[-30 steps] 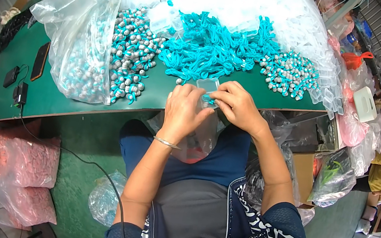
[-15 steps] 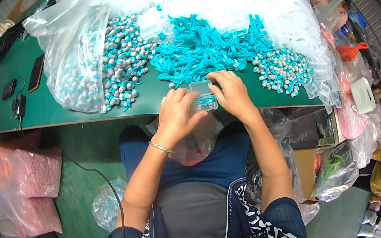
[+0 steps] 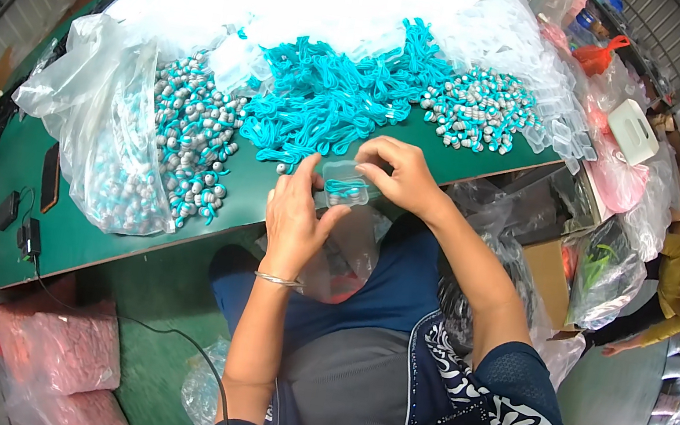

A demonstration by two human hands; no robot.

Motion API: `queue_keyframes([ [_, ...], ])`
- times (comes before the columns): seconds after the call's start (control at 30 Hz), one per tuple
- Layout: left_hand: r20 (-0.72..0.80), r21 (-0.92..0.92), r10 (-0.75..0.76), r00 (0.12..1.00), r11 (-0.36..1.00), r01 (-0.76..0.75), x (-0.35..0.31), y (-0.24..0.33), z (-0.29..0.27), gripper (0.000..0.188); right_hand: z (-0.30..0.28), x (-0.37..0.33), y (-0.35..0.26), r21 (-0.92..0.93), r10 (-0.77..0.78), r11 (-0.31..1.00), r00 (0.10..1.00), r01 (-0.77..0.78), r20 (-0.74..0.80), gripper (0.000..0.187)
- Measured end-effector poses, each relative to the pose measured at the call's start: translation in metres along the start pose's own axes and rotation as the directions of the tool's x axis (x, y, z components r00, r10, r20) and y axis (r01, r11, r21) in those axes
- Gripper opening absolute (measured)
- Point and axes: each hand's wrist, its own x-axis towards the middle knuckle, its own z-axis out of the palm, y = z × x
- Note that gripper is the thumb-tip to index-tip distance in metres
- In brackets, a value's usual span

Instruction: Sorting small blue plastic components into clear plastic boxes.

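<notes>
A small clear plastic box (image 3: 345, 194), its lid raised, is held over the table's front edge. Teal cord lies coiled inside it. My left hand (image 3: 294, 219) grips the box from its left side, thumb along the near edge. The fingers of my right hand (image 3: 403, 178) are curled in a pinch at the box's right side, by the lid. Just beyond my hands, a heap of teal cords (image 3: 322, 103) covers the table. Small grey-and-teal pieces (image 3: 193, 127) are piled to its left, and a pile of similar pieces (image 3: 481, 110) lies to its right.
A clear bag (image 3: 111, 167) of grey-and-teal pieces lies on the green table (image 3: 5, 248) at left, near a phone (image 3: 51, 177). Many clear boxes (image 3: 562, 132) are heaped at the back and right. A black cable (image 3: 162, 328) hangs by my left arm. Other people are nearby.
My view has shifted. The box's contents now show more plainly between my hands, and my right fingers have curled closer in. A co-worker's hands have come into view at the top left.
</notes>
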Motion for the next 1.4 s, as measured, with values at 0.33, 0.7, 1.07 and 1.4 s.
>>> queue_keyframes([
  [0.33,-0.011,0.15,0.129,0.992,0.981,-0.126,-0.001,-0.001,0.003,0.058,0.017,-0.042,-0.019,-0.159,-0.074,0.987,0.953,0.028,-0.292,0.015],
  [0.7,0.011,0.187,0.289,0.957,0.94,-0.286,0.004,-0.022,0.007,0.053,0.056,-0.066,-0.013,-0.465,-0.285,0.88,0.887,0.093,-0.362,0.019],
  [1.07,0.024,0.223,0.325,0.945,0.92,-0.322,0.004,-0.032,0.011,0.053,0.065,-0.071,-0.006,-0.56,-0.394,0.821,0.817,0.108,-0.421,0.019],
  [1.4,0.016,0.246,0.303,0.953,0.922,-0.297,0.003,-0.032,0.013,0.052,0.074,-0.067,0.005,-0.62,-0.449,0.777,0.789,0.112,-0.42,0.016],
])
